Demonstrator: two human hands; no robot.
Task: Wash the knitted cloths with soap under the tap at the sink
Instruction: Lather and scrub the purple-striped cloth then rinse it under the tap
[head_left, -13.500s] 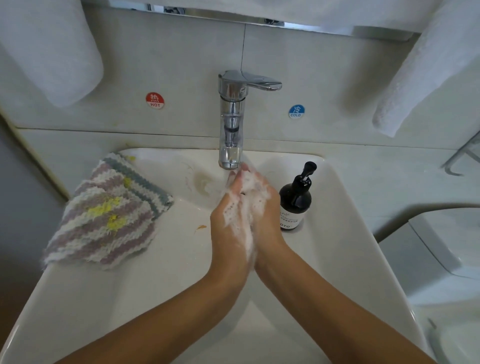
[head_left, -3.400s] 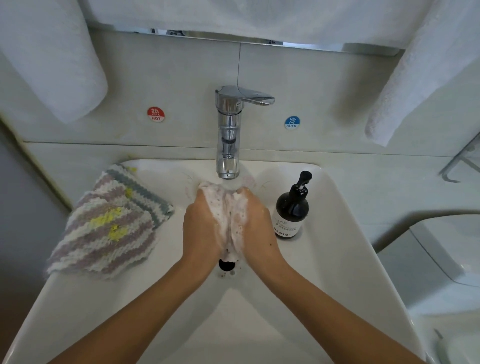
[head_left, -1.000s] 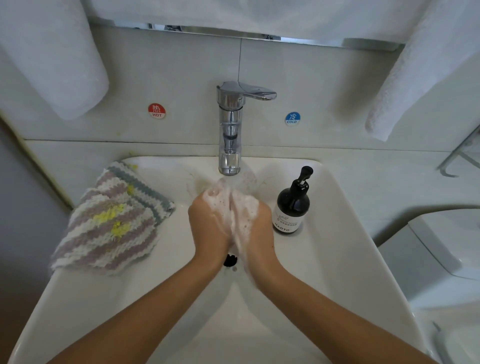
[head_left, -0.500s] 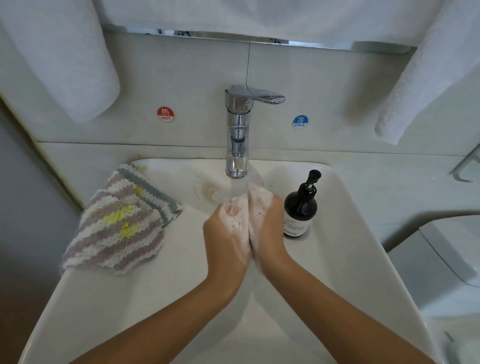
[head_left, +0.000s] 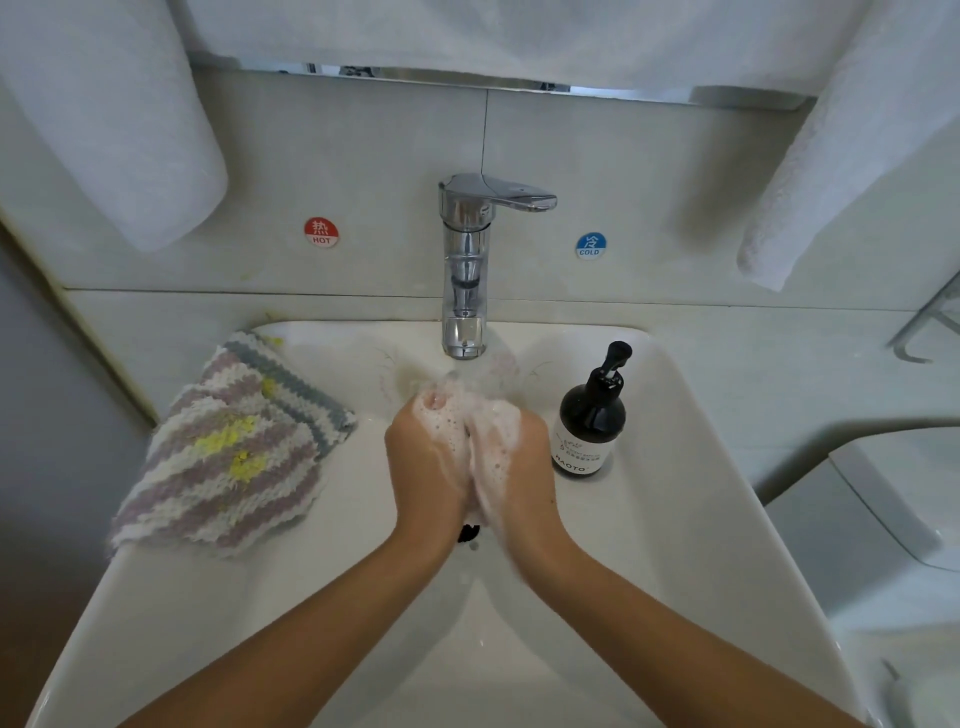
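Lying flat on the left rim of the white ceramic sink (head_left: 691, 519), the stacked knitted cloths (head_left: 228, 457), fuzzy squares striped purple, white, grey and yellow, run their long axis diagonally toward the back right. Left hand (head_left: 426, 467) and right hand (head_left: 514, 467) press together beneath the chrome tap (head_left: 465, 270), fingers curled around a foam-covered wad; whether it is a cloth cannot be told. Just right stands a dark, glossy soap pump bottle (head_left: 589, 421).

left hand (head_left: 426, 462) pressed against right hand (head_left: 511, 462), lathered.
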